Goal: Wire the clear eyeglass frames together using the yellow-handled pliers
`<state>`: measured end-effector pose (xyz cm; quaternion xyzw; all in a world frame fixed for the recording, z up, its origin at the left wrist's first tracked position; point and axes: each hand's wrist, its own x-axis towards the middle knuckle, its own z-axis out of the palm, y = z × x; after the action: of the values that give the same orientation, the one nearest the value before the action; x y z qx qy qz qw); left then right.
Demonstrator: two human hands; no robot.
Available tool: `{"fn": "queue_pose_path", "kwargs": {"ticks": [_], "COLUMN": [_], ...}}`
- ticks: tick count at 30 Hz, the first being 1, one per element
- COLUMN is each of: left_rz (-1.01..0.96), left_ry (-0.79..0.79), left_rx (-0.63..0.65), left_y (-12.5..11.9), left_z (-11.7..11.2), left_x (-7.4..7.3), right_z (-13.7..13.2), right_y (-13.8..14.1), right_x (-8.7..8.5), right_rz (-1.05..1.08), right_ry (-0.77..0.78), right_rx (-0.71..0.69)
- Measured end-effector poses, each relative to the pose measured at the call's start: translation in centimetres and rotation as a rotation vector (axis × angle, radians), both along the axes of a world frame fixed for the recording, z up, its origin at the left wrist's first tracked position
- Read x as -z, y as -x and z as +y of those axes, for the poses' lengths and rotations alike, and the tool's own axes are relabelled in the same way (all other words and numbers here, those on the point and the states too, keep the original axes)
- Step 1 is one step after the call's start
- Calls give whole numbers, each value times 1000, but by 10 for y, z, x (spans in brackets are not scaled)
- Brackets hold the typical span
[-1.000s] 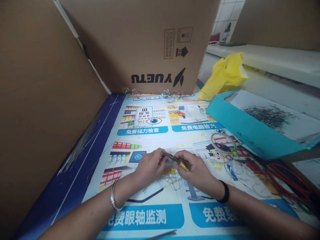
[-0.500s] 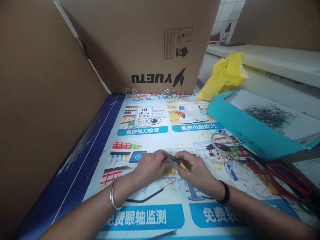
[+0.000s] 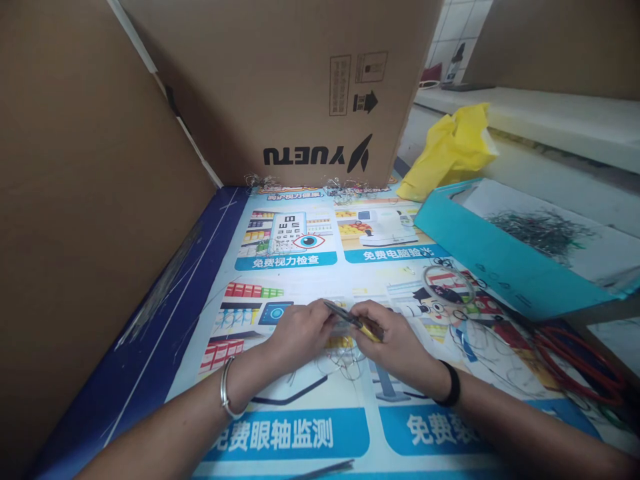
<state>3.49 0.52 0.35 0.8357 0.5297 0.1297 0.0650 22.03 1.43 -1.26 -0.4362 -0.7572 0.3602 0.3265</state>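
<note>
Above the printed mat, my right hand (image 3: pixel 387 333) is closed around a pair of pliers (image 3: pixel 353 319) with dark jaws and yellow on the handles. The jaws point left, their tips at the fingers of my left hand (image 3: pixel 303 337). That hand is closed in a pinch; thin wire (image 3: pixel 345 360) shows in loose loops just below and between both hands, and a short end pokes out under the left one. My fingers hide the exact spot where wire and jaws meet.
A turquoise box (image 3: pixel 500 280) at the right holds a heap of wire bits (image 3: pixel 540 233). Behind it lies a yellow bag (image 3: pixel 447 157). Red cable loops (image 3: pixel 575 373) and a wire coil (image 3: pixel 450 283) lie at right. Cardboard walls (image 3: pixel 280 87) stand behind and left.
</note>
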Motion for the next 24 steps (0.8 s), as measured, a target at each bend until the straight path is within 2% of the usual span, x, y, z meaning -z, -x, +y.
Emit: {"fn": "queue_pose_path", "kwargs": {"ticks": [4,7,15,20,24], "left_rz": [-20,-82,-109,-89,-68], "left_ry": [-44,-139,-471,-505,-539], "left_rx": [-39,-32,57,107,136], "left_y": [2,6,15,17,18], "left_z": [0,0,4,6,7], "left_x": [4,8,12,9,8], "right_z": [1,7,20,19,19], "right_y": [-2,-9,-27,-29,-30], "right_x": [-3,-7,-17,-28,-37], "right_rz": [2,-23,-224,-444,-599], "right_ry": [-4,-59,-437,-593,-620], "right_rx": [-30,-45,-150,-172,-186]}}
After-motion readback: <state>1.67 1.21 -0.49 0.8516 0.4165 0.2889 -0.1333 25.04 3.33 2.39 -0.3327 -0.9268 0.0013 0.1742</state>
